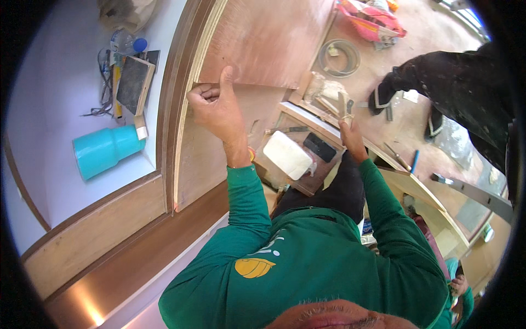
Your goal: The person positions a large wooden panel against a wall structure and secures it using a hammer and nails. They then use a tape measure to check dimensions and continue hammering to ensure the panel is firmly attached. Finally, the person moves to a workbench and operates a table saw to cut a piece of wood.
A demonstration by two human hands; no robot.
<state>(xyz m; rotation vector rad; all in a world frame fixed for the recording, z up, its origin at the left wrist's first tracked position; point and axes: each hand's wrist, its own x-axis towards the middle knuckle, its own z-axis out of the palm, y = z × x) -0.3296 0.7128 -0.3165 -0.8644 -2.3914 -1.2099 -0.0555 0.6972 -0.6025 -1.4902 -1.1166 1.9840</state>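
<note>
My left hand is closed at the lower left corner of a reddish-brown wood panel. Its fingers curl by the plywood edge and its thumb points up along the panel's face. In my right hand is a putty knife, its pale upper part pointing away from me. Between my arms, a wooden surface bears a white slab and a dark rectangular block. A thin dark tool lies just beyond the slab.
On the left, a white recess holds a turquoise tumbler, a dark-faced wooden block and a blue-capped bottle. Across the floor lie a coiled strip and a pink bag. Another person's dark-trousered leg stands at right.
</note>
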